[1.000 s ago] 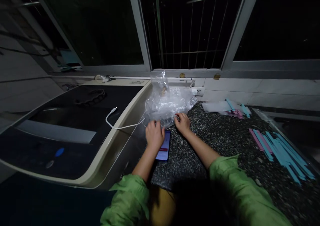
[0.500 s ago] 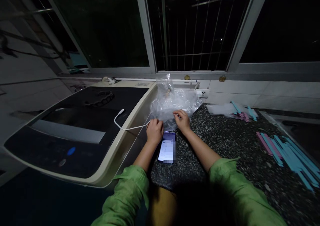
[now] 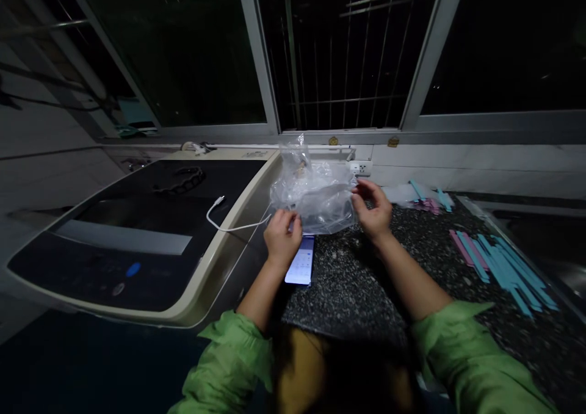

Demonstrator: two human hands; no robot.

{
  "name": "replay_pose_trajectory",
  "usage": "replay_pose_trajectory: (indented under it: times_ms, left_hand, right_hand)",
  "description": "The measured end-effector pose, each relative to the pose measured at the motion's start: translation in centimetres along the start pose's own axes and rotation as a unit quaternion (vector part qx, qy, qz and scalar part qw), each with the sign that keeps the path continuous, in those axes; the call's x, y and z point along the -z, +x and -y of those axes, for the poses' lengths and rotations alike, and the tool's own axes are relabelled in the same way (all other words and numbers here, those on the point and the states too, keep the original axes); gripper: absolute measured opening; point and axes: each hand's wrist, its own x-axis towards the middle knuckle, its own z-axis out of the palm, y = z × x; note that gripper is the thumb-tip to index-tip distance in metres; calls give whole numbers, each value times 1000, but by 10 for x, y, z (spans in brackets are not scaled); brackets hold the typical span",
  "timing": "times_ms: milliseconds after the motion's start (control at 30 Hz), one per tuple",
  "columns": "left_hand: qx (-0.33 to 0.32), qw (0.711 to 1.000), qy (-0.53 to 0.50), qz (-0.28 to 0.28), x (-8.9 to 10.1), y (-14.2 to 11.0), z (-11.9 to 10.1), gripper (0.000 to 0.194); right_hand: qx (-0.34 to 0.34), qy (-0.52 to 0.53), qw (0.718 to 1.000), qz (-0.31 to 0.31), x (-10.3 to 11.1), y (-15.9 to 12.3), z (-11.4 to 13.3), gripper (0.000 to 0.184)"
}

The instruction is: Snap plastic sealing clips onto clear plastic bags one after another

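A clear plastic bag (image 3: pixel 320 197) lies crumpled on the dark speckled counter, its front edge stretched between my two hands. My left hand (image 3: pixel 282 236) is closed in a pinch at the bag's near left corner. At the bag's right edge, my right hand (image 3: pixel 374 211) has its thumb and fingers closed on the plastic. Below my left hand lies a phone (image 3: pixel 300 266) with a lit screen, its top end partly hidden by the hand and bag. A white charging cable (image 3: pixel 238 228) runs from beside my left hand onto the washing machine.
A washing machine (image 3: pixel 196 292) with a dark lid stands at the left. Blue and pink strips (image 3: pixel 503 270) lie on the counter (image 3: pixel 348 286) at the right, with more strips on a clear packet (image 3: pixel 407 195) behind. A wall socket (image 3: pixel 361 168) sits below the barred window.
My right hand has moved right and taken hold of the bag's right edge. The bag's front is now spread wider. My left hand has turned slightly, with its pinch now showing.
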Motion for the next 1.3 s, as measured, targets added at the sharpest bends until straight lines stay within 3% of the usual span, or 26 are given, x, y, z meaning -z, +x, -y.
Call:
replay_pose_trajectory:
  times_ms: [100,267,333,433,533,633,867,1033,1133,1300]
  left_hand:
    - [40,995,-95,-2,-10,-3,-20,13]
    - [115,971,-211,9,-63,-27,-41,10]
    - [110,966,-235,17,-84,-38,-46,11]
    - [47,966,-252,28,-106,-52,-47,11]
    - [-12,968,-246,39,-118,-61,-43,12]
    - [-36,971,-232,46,-123,-69,-39,13]
    - [-64,970,-209,105,-121,-79,-41,15]
    - [-101,970,-117,185,-109,-78,-42,16]
    - [-77,972,-35,218,-95,-79,-39,16]
    - [64,957,113,259,-85,-85,-25,55]
  right_hand:
    - [-2,-19,998,-58,44,-4,-1,26]
    - [-82,-92,990,-70,113,-23,-22,25]
    - [-141,-101,984,-52,132,-32,-32,27]
    - [-268,-53,962,-30,148,-42,-44,33]
    - [-417,46,908,9,151,-47,-55,38]
    - [-498,97,861,25,150,-50,-62,41]
    - [-536,99,838,25,152,-55,-73,39]
    - [-563,148,813,2,151,-54,-69,26]
    - [-569,154,807,22,144,-55,-63,23]
    - [-558,154,814,49,133,-60,-59,29]
